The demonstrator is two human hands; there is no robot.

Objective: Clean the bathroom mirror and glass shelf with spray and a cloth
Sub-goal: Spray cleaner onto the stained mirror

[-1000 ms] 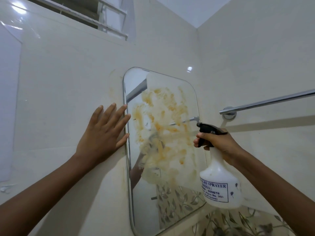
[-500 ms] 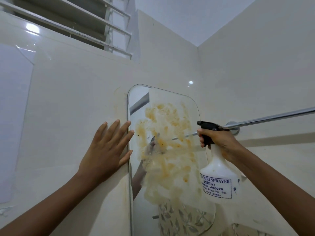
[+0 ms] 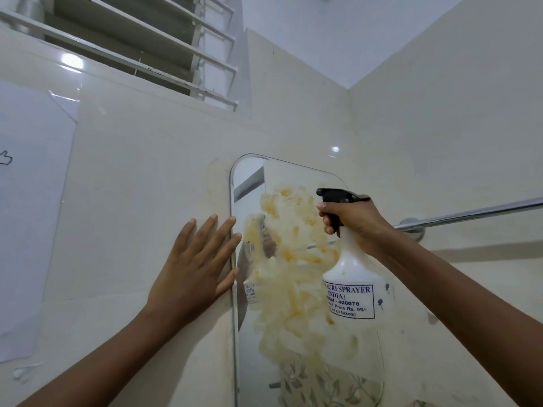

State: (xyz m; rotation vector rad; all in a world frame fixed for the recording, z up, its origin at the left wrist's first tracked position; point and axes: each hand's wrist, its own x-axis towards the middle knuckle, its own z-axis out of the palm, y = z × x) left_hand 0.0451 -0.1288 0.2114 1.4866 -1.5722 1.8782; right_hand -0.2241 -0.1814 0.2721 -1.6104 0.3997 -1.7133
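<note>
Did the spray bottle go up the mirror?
Yes. The spray bottle rose against the mirror: its nozzle now sits nearer the mirror's top edge than before.

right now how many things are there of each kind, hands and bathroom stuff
hands: 2 (left hand, right hand)
spray bottle: 1
mirror: 1
towel rail: 1
paper sheet: 1
louvred window: 1
total: 7
</note>
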